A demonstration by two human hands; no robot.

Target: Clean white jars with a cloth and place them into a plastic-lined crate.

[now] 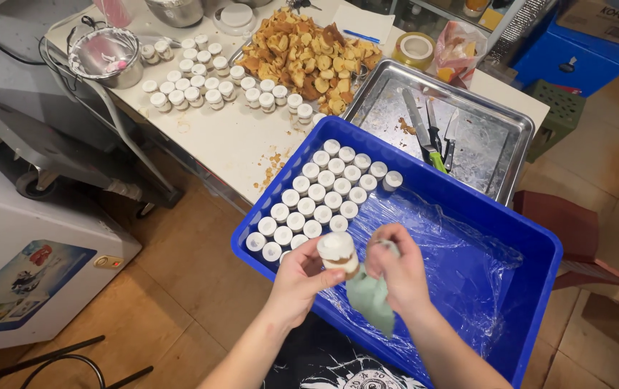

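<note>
the left hand point(301, 277) pinches a small white-lidded jar point(338, 253) low in the frame's centre; the right hand point(396, 270), fingers curled, presses a green cloth point(370, 299) to it, over a blue crate point(460, 194) with rows of jars point(320, 194).

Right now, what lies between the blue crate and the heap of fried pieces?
In the head view, a metal tray holding knives lies between the blue crate and the heap of fried pieces.
</note>
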